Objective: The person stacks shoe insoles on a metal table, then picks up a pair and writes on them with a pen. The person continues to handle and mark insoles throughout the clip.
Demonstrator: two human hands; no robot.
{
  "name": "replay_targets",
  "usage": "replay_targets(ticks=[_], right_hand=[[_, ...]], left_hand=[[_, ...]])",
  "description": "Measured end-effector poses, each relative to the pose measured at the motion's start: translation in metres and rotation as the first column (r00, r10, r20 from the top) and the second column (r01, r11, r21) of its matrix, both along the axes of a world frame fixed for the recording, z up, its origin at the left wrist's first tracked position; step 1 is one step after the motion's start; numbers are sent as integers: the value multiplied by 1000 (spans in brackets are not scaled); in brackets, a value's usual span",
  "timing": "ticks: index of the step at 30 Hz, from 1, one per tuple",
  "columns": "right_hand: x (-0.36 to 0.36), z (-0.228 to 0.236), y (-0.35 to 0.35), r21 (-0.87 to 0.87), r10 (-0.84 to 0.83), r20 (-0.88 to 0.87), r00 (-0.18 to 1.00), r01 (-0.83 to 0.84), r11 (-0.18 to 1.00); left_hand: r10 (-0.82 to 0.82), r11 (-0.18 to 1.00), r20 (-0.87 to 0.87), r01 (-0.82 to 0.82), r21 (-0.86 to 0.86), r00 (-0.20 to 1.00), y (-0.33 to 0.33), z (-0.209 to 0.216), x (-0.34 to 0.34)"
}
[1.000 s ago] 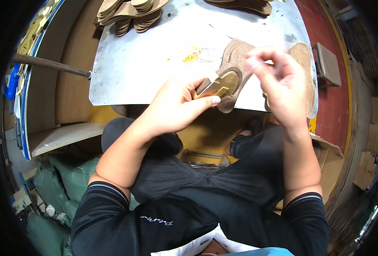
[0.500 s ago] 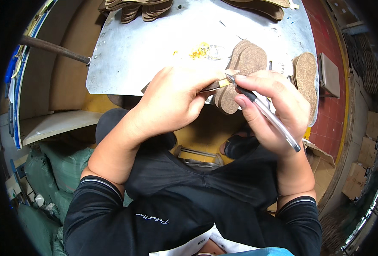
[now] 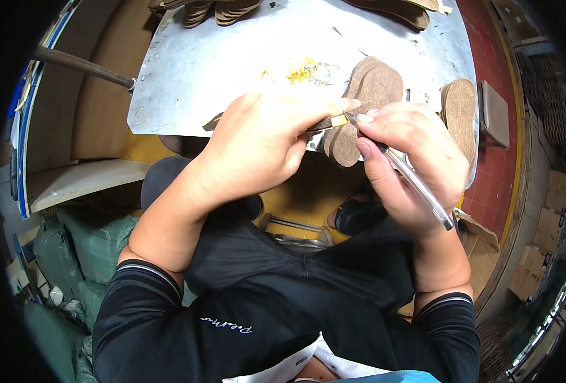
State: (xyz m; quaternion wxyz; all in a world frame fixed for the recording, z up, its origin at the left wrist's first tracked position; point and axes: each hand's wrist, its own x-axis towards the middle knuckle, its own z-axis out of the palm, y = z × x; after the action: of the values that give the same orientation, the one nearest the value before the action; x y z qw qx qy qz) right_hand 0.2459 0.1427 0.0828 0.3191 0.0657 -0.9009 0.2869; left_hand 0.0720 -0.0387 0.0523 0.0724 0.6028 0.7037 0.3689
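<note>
Left hand: in the head view, the left hand (image 3: pixel 251 137) is closed, back of the hand up, pinching a brown piece (image 3: pixel 324 126) edge-on; one end juts out by the thumb, the other (image 3: pixel 213 122) pokes out past the wrist side.
Yellow tab: right at the near-pen end sits a yellow tab (image 3: pixel 339 120), turned toward the right hand, presumably so the pen can get at it without the fingers in the way.
Right hand: here's the right hand (image 3: pixel 417 150), thumb and fingers pinching a pen (image 3: pixel 417 182) low down by its tip, likely for fine control; the clear barrel slants back under the palm.
Pen tip: it's right at the tab's edge; whether it touches, I cannot tell.
Work spot: both hands hover over the near edge of the pale table (image 3: pixel 193 83), close to the body, which probably keeps the arms steady.
Sole stack: just beyond the hands lies a stack of brown soles (image 3: pixel 380 86), overlapping, apparently within easy reach.
Right-hand stack: more brown soles (image 3: pixel 460 105) line the table's right side.
Yellow bands: a loose yellow tangle (image 3: pixel 303 71) lies left of the sole stack.
</note>
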Motion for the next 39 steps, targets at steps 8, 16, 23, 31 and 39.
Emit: replay_targets(ticks=[8, 16, 23, 31, 39], right_hand=[[1, 1, 1, -11, 2, -12, 1000, -2, 1000], [5, 5, 2, 12, 8, -16, 1000, -8, 1000], [4, 1, -2, -40, 7, -53, 999, -9, 999], [5, 0, 1, -23, 21, -81, 997, -23, 999], [0, -4, 6, 29, 38, -154, 987, -34, 999]], left_hand=[[-23, 992, 100, 36, -122, 995, -1, 4, -2], [-39, 987, 485, 110, -119, 874, -3, 2, -3], [-67, 981, 580, 159, -109, 812, -4, 8, -3], [0, 969, 714, 178, -174, 700, -4, 8, -3], [101, 934, 787, 215, -286, 608, -2, 20, -3]])
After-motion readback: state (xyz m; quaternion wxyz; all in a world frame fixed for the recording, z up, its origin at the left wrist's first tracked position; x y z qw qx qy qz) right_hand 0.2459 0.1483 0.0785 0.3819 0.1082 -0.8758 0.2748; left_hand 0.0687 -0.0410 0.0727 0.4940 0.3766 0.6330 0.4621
